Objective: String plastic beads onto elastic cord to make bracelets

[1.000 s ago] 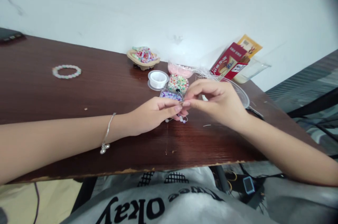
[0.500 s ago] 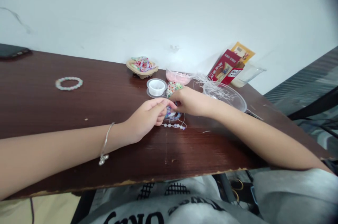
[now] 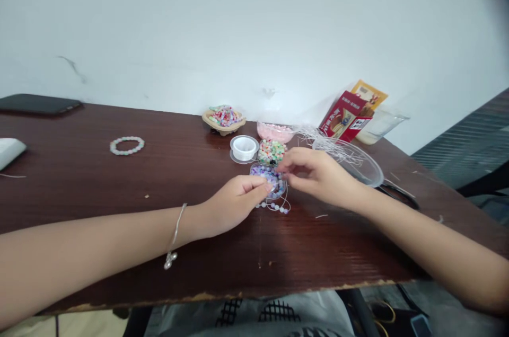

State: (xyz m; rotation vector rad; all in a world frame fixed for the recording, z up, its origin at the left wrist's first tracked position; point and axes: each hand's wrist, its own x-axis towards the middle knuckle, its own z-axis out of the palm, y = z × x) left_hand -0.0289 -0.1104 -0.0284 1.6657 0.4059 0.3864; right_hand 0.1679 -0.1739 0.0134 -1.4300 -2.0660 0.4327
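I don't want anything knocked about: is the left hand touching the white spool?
Apart. The head view shows a strip of brown tabletop between the left hand and the lower rim of the white spool.

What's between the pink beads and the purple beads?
In the head view, red, green and white beads sit between the pink beads and the purple beads.
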